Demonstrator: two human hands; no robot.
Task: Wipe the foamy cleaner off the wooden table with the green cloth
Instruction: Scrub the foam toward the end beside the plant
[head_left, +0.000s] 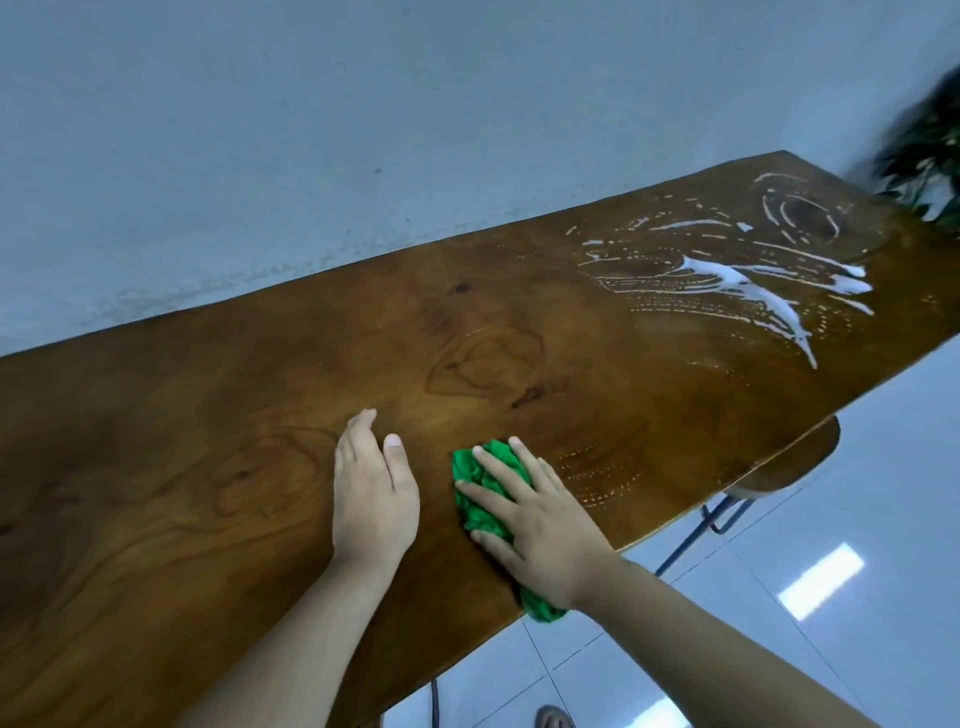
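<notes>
On wooden table (208, 467), green cloth (480, 470) under right hand (545, 530), foam (737, 275) farther right

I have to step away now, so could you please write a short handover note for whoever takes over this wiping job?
Left hand: open, holds nothing, just left of the cloth.
Right hand: open, fingers spread, pressing the cloth onto the table near its front edge.
Foam: white streaks at the table's far right end, with faint dotted traces just right of the cloth.
Done: no foam shows around the hands.
Left: wipe the traces, then the far right end.
</notes>
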